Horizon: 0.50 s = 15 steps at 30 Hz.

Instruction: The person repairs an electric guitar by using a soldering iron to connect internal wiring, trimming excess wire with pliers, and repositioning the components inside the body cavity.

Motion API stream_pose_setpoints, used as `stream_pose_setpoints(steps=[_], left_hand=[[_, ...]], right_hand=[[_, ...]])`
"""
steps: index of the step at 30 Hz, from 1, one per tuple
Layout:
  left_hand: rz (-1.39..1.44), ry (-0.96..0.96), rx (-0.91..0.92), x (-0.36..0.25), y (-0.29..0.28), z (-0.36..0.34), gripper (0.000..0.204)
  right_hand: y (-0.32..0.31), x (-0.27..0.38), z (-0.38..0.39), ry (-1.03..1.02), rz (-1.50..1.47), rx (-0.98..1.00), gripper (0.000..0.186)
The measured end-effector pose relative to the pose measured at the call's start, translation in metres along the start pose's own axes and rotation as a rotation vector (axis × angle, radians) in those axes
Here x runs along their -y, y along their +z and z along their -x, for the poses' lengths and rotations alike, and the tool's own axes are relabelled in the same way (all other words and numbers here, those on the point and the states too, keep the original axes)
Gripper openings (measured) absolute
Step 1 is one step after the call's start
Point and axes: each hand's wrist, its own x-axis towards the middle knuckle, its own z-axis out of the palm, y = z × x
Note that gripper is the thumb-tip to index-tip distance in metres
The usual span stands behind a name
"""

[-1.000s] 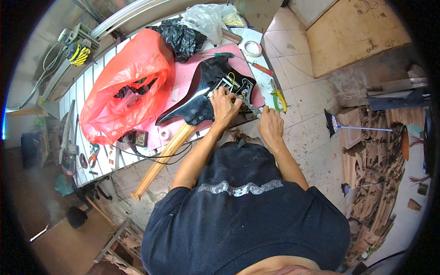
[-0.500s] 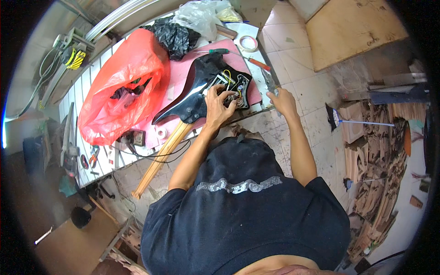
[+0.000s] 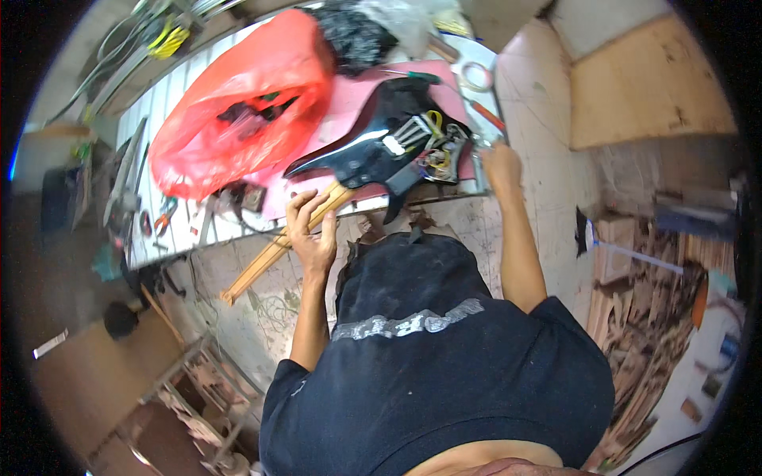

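the left hand (image 3: pixel 311 232) curls around the wooden guitar neck (image 3: pixel 279 247) just past the bench (image 3: pixel 178 99) edge. the black guitar body (image 3: pixel 381 151) lies on a pink mat (image 3: pixel 349 95) beside a red plastic bag (image 3: pixel 238 103). the right hand (image 3: pixel 500 164) rests at the body's end, its fingers' state unclear.

A cluttered repair workshop: a white slatted workbench (image 3: pixel 182 87) strewn with hand tools (image 3: pixel 151 218) and cables (image 3: pixel 159 36), wood offcuts (image 3: pixel 643 293) stacked on the right, a dismantled electric guitar (image 3: pixel 381 147).
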Motion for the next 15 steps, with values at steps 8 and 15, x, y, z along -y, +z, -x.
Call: stream_pose_setpoints(steps=[8,15], left_hand=[[0.05,-0.029,-0.273,0.002,-0.049,0.024,0.024],[0.25,-0.133,-0.517,0.025,-0.079,0.052,0.027]], right_hand=[[-0.046,0.169,0.065,-0.594,-0.748,0.236,0.019],[0.05,0.324,0.096,-1.314,-0.574,0.366,0.068]])
